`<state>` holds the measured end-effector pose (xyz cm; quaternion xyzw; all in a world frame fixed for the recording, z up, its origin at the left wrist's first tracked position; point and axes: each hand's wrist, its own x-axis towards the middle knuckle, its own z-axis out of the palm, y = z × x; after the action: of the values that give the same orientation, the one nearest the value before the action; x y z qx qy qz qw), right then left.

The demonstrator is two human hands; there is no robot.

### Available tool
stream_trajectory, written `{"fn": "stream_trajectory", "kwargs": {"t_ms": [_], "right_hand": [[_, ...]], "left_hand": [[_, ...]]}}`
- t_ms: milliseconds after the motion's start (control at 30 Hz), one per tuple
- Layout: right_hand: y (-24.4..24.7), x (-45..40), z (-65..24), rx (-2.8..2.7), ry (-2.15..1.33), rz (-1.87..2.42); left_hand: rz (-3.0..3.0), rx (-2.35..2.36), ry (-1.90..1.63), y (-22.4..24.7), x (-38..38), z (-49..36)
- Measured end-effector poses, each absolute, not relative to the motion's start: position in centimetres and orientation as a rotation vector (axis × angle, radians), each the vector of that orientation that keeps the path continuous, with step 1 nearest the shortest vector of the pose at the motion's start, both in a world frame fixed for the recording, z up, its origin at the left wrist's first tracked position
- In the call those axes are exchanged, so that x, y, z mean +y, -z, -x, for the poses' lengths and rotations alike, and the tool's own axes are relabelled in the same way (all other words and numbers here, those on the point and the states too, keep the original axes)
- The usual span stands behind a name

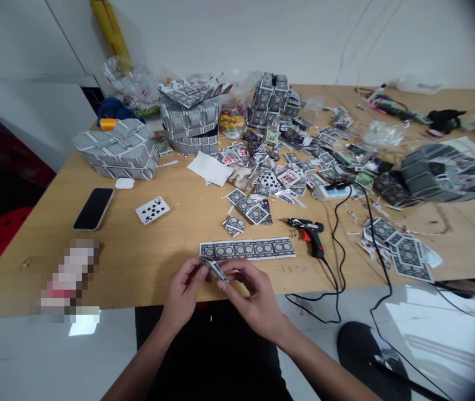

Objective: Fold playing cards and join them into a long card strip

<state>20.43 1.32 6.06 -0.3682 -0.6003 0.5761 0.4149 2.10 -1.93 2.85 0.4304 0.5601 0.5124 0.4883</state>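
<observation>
Between my two hands, at the table's front edge, is a small folded playing-card piece. My left hand pinches its left end, and my right hand grips its right end with thumb and fingers. Just beyond them lies a flat strip of patterned cards. Small folded card pieces rest behind the strip, with more patterned cards farther back. To the right of these, a black glue gun with an orange trigger lies on its side.
A phone and a ten-of-spades card lie on the table at left. Woven card baskets stand at the back. Loose cards pile up mid-table. A power strip and black cables are at right.
</observation>
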Motion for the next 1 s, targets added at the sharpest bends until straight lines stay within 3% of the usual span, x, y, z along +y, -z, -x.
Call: {"fn": "stream_trajectory", "kwargs": {"t_ms": [333, 733, 1000], "right_hand": [[-6.1, 1.1, -20.7, -1.610, -1.331, 0.932], [-4.6, 2.6, -21.4, -1.366, -1.587, 1.123], [-3.8, 4.0, -22.5, -1.467, -1.450, 1.166]], "left_hand": [[-1.028, 1.354, -1.228, -3.2, -1.9, -2.4], [-1.252, 1.506, -1.130, -2.9, -2.8, -1.6], [-1.454, 1.571, -1.039, -2.6, -2.6, -0.3]]}}
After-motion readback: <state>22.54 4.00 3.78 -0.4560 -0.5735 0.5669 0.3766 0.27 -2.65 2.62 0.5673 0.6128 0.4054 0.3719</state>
